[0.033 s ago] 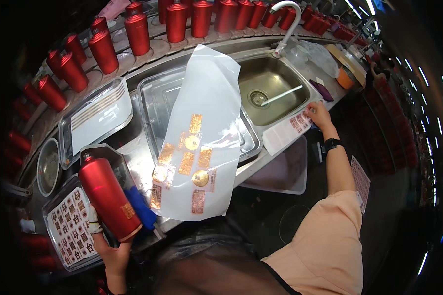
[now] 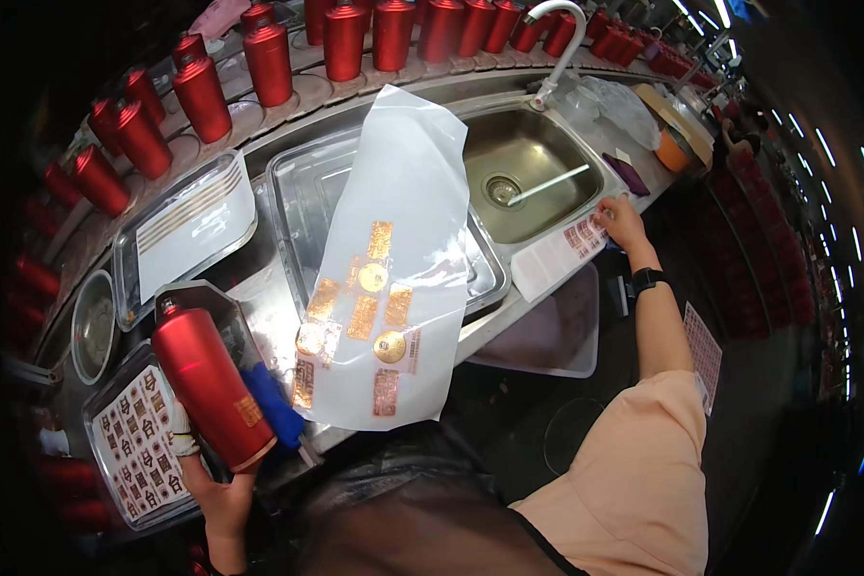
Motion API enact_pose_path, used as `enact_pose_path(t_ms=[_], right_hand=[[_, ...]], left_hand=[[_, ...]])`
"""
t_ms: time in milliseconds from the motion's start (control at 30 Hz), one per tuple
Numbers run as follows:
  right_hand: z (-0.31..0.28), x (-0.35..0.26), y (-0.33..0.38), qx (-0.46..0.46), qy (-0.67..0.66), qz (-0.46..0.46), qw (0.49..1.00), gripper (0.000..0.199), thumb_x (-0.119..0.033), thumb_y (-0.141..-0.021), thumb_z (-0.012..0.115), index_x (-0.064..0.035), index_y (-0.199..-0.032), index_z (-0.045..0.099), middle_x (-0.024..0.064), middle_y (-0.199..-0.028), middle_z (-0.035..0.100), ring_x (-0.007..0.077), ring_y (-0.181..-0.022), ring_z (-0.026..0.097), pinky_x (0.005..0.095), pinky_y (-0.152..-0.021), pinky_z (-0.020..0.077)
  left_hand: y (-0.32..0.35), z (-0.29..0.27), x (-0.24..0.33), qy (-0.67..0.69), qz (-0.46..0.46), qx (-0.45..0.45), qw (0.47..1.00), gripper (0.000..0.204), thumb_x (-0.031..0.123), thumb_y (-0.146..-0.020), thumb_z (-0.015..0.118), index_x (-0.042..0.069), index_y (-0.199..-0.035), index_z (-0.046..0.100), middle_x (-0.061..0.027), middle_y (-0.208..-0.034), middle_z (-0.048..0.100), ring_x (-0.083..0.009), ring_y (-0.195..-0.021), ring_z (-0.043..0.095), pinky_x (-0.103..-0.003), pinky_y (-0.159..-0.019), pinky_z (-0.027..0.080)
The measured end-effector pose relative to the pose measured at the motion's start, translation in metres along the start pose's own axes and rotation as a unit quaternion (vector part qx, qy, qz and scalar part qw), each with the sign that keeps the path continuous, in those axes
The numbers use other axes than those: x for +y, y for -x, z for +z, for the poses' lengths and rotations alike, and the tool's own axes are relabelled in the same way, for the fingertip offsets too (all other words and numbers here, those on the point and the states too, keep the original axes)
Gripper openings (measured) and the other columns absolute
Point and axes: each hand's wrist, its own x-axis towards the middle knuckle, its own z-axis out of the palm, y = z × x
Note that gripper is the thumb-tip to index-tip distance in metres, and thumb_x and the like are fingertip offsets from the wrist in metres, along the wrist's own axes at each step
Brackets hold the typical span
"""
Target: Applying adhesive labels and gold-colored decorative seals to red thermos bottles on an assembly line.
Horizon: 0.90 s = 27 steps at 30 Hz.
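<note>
My left hand [image 2: 216,485] grips a red metallic bottle [image 2: 206,384] by its base at the lower left, holding it tilted over the counter. A blue-handled tool [image 2: 274,408] lies right beside the bottle. My right hand [image 2: 622,223], with a black watch on its wrist, reaches out to the right of the sink and pinches the far end of a white label sheet [image 2: 552,257] on the counter's edge. Between the hands, a large translucent sheet [image 2: 394,173] with gold and copper stickers drapes over a steel tray [image 2: 302,206].
A row of red bottles [image 2: 355,34] lines the back ledge. The steel sink [image 2: 518,144] and its tap [image 2: 557,48] are at the right. A tray with a white sheet [image 2: 187,230], a round steel bowl [image 2: 94,326] and a tray of printed labels [image 2: 134,446] sit at the left.
</note>
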Motion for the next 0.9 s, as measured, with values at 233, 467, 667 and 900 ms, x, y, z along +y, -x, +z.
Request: enact_pose_path(t_ms=[233, 467, 667, 900], right_hand=[[-0.011, -0.014, 0.006, 0.048, 0.045, -0.014, 0.998, 0.016, -0.027, -0.082, 0.069, -0.0132, -0.089, 0.070, 0.0138, -0.093, 0.058, 0.0342, -0.093, 0.063, 0.0430, -0.078, 0.0488], [-0.015, -0.036, 0.005, 0.118, 0.074, -0.035, 0.990, 0.016, -0.026, -0.082, 0.070, -0.0110, -0.086, 0.071, 0.0148, -0.085, 0.061, 0.0336, -0.088, 0.064, 0.0418, -0.073, 0.0486], [-0.008, -0.059, -0.028, 0.096, -0.057, -0.040, 0.993, 0.019, -0.025, -0.078, 0.071, -0.0064, -0.083, 0.073, 0.0175, -0.078, 0.068, 0.0325, -0.075, 0.066, 0.0412, -0.069, 0.0507], [0.036, -0.132, -0.073, -0.079, -0.092, -0.059, 0.991, 0.023, -0.023, -0.072, 0.080, -0.0020, -0.075, 0.071, 0.0117, -0.068, 0.068, 0.0214, -0.061, 0.063, 0.0341, -0.062, 0.0488]], left_hand=[[-0.004, 0.001, 0.003, 0.002, 0.009, 0.008, 1.000, 0.089, 0.019, -0.074, 0.084, -0.004, -0.145, 0.036, -0.0168, -0.141, 0.048, -0.0259, -0.130, 0.047, -0.036, -0.109, 0.034], [0.002, -0.002, -0.005, -0.003, 0.015, 0.002, 1.000, 0.088, 0.022, -0.075, 0.084, -0.005, -0.144, 0.036, -0.0177, -0.140, 0.049, -0.0256, -0.129, 0.048, -0.036, -0.108, 0.035], [0.000, -0.003, -0.011, -0.003, 0.008, -0.018, 1.000, 0.096, 0.020, -0.070, 0.087, -0.006, -0.146, 0.033, -0.0225, -0.147, 0.041, -0.0322, -0.137, 0.040, -0.039, -0.112, 0.031], [0.004, -0.003, -0.011, 0.010, 0.002, -0.007, 1.000, 0.096, 0.019, -0.070, 0.086, -0.006, -0.146, 0.033, -0.0229, -0.146, 0.042, -0.0330, -0.135, 0.043, -0.039, -0.111, 0.033]])
